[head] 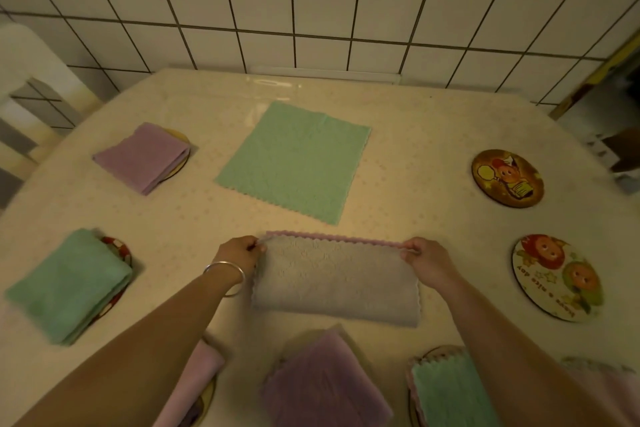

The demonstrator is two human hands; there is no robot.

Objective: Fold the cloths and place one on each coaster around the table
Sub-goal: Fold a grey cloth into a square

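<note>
Hands, left point(242, 253) and right point(424, 258), each pinching a far corner of the soft, limp grey-pink microfibre cloth point(337, 282) lying half-folded at the near centre of the cream-covered table point(415, 156); light fabric, probably best gripped at corners.

grey cloth point(336, 282): fluffy terry, matt | table point(415, 156): glossy plastic cover | bangle point(227, 276): shiny metal

Only one legible text from my feed: "have a nice day", printed along the rim of the cartoon coaster point(557, 278) at right of the frame, letters upside down to me. The other picture coaster point(507, 178) carries no words I can read.
</note>
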